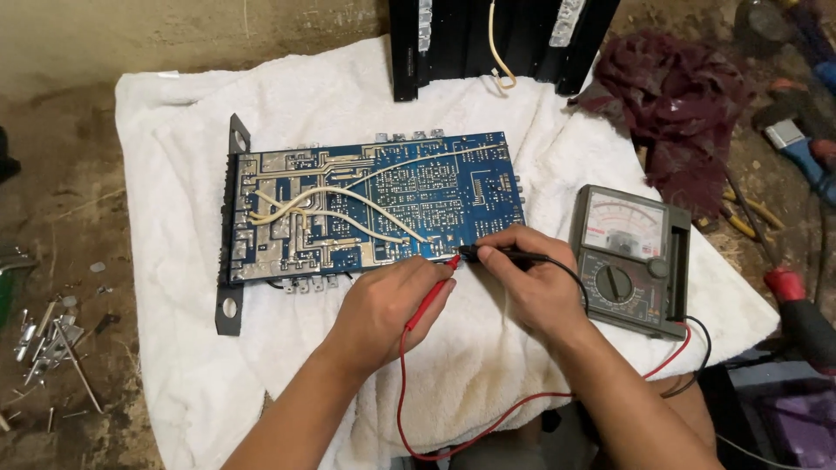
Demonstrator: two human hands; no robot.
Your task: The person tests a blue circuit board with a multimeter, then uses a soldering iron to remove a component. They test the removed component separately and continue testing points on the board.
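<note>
A blue circuit board [383, 204], solder side up with cream wires across it, lies on a white towel [174, 157]. My left hand [387, 305] grips a red test probe [433, 292], its tip touching the board's near right edge. My right hand [531, 278] pinches a black test probe [488, 253] whose tip meets the same edge right beside the red one. Red and black leads run from the probes to an analog multimeter [631, 259] lying on the towel just right of my right hand.
A black metal case [488, 39] stands behind the towel. A dark red rag [679, 104] lies at the back right, with pliers and tool handles [801, 157] beyond it. Loose screws and metal bits [48, 339] are scattered on the floor at the left.
</note>
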